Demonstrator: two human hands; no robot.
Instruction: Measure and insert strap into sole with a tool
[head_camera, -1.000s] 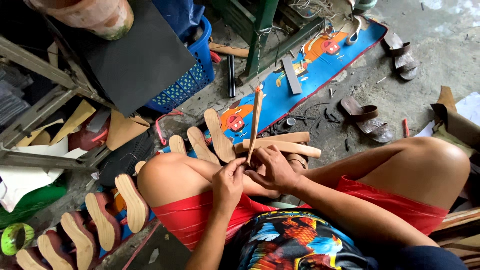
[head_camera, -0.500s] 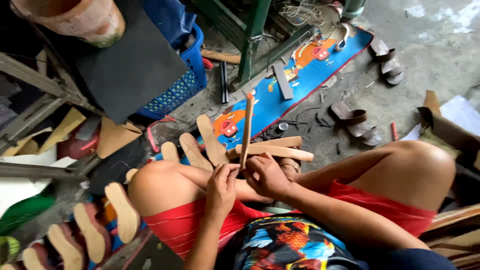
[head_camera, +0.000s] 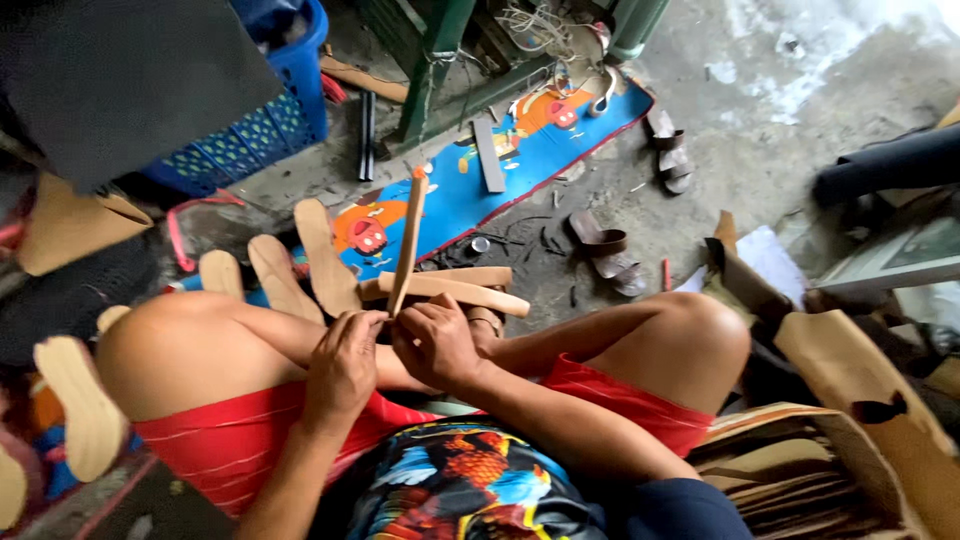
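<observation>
Here both the left hand (head_camera: 343, 362) and right hand (head_camera: 436, 340) close on an upright tan strip (head_camera: 408, 243).

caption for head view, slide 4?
Seated person's left hand and right hand pinch an upright tan strip above sole-shaped cutouts.

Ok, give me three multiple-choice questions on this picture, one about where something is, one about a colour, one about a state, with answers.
1. Where does the blue basket stand?
A. upper left
B. lower right
C. between the knees

2. What colour are the person's shorts?
A. green
B. red
C. white

3. How is the thin strip held?
A. lying flat on the floor
B. upright, pinched by both hands
C. hanging from the basket

Answers: 1 A, it sits near the top-left corner. 2 B, red cloth covers both thighs. 3 B, the left hand and right hand meet at its lower end.
</observation>
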